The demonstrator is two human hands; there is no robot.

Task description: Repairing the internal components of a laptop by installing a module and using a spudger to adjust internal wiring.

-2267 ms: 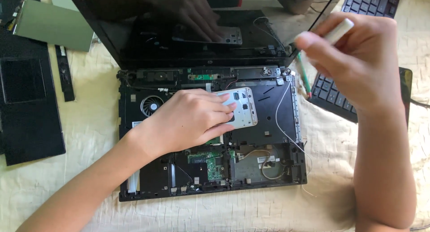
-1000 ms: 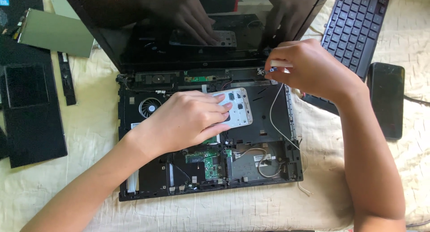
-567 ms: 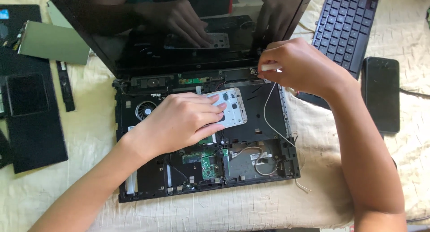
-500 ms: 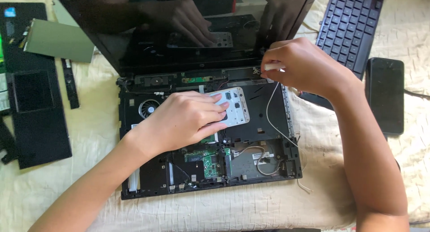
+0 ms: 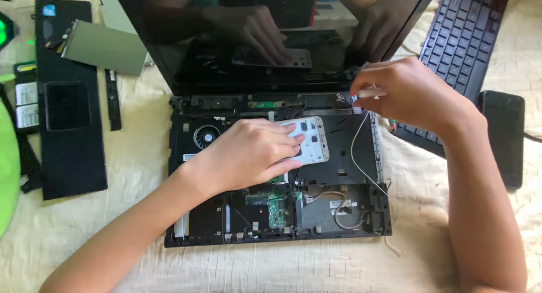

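Palmrest panel (image 5: 70, 135) is lying well left of the opened laptop base (image 5: 276, 174). Over the base's middle, the left hand (image 5: 248, 154) is pressing flat on a white plate (image 5: 311, 139), fingers spread. At the base's upper right corner, the right hand (image 5: 409, 95) is pinching a white tool (image 5: 370, 93), nearest the hinge; a loose keyboard (image 5: 460, 41) is lying further right.

Left hand (image 5: 248, 154) palm down, fingers spread flat, forearm running in from near left. Right hand (image 5: 409, 92) farther off, fingers pinched shut, forearm near right.
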